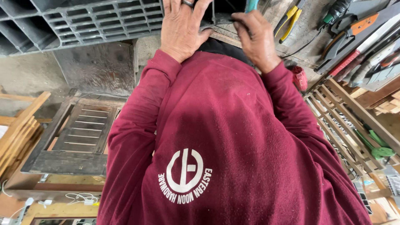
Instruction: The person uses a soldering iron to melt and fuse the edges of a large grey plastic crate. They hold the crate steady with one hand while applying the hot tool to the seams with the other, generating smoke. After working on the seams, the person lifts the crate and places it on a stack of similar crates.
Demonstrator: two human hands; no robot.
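Workbench, grey plastic crate, hanging tools

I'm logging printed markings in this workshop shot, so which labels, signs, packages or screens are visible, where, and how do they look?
Printed emblem: on the dark red sweatshirt, lower middle; white ring with curved white lettering beneath.
No packages, signs or screens show.

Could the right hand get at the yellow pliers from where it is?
Probably yes: the right hand is close to the yellow pliers, with bare bench between them, though it already grips a teal tool.
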